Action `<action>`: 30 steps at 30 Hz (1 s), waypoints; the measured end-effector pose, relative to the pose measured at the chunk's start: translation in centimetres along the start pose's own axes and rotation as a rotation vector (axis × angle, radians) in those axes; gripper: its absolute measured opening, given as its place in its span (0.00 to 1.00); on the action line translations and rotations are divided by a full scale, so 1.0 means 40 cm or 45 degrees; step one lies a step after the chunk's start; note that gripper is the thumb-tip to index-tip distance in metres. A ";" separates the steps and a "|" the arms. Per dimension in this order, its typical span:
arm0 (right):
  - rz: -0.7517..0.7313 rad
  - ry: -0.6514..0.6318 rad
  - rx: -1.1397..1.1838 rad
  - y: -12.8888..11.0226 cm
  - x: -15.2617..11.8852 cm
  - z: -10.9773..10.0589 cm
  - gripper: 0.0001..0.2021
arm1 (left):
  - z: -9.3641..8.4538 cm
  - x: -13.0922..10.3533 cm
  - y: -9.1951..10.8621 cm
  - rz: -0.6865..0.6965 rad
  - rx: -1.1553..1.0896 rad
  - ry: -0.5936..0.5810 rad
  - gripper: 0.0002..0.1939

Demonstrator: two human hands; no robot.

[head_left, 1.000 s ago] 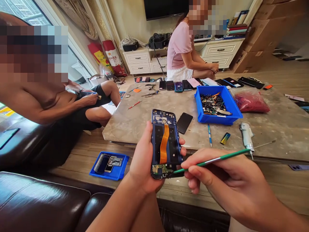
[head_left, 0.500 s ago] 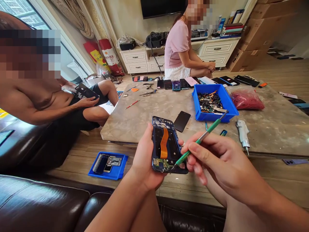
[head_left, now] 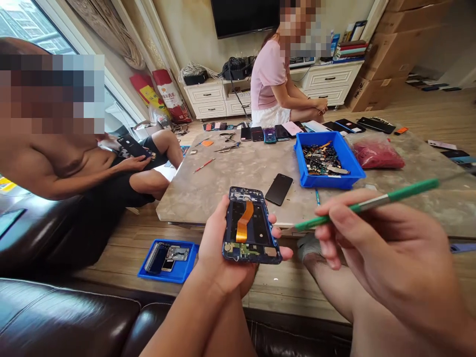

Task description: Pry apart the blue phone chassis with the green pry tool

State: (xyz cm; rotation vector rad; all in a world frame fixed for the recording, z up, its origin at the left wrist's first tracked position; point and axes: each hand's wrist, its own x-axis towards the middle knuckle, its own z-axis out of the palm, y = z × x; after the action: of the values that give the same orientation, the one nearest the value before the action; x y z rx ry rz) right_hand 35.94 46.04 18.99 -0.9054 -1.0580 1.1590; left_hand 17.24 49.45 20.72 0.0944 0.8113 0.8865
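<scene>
An opened phone (head_left: 256, 228) with bare inner parts and an orange flex cable (head_left: 244, 222) lies in my left hand (head_left: 219, 248), whose fingers wrap round its edges. My right hand (head_left: 386, 243) pinches a green-handled tool (head_left: 375, 202) with a metal middle. The tool is apart from the phone, off to its right, its far end blurred. On the table beyond the phone lies a dark phone (head_left: 279, 189). A blue bin (head_left: 330, 182) full of small electronic parts stands behind my right hand.
The stone table (head_left: 230, 171) bears a row of phones (head_left: 269, 135), a red-handled tool (head_left: 204, 165) and a bag of pink material (head_left: 377, 152). A blue tray (head_left: 169, 277) sits on the floor. One person sits at left holding a phone; another sits behind the table.
My right hand has moved right and lifted the green tool away from the phone's lower end. My left hand and the phone have shifted slightly left in view.
</scene>
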 end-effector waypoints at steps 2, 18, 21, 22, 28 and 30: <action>0.001 -0.063 -0.033 0.006 -0.026 -0.002 0.03 | -0.005 -0.002 0.002 0.006 -0.006 0.014 0.30; -0.437 -0.534 -0.691 -0.041 -0.010 -0.008 0.05 | -0.016 -0.032 -0.008 0.486 0.139 -0.462 0.42; -0.444 -0.535 -0.677 -0.043 -0.008 -0.008 0.07 | -0.012 -0.035 -0.011 0.466 0.116 -0.456 0.43; -0.435 -0.522 -0.684 -0.042 -0.008 -0.009 0.07 | -0.010 -0.037 -0.012 0.476 0.101 -0.437 0.43; -0.434 -0.466 -0.727 -0.039 -0.004 -0.008 0.05 | 0.004 -0.051 -0.017 0.511 0.098 -0.384 0.41; -0.443 -0.484 -0.725 -0.039 -0.004 -0.007 0.04 | 0.004 -0.051 -0.015 0.503 0.099 -0.385 0.41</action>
State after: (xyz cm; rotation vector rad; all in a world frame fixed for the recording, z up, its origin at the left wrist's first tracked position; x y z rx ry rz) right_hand 36.61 45.59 20.38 -0.8968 -1.8364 0.7553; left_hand 17.00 47.61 21.81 0.4585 0.5501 1.1780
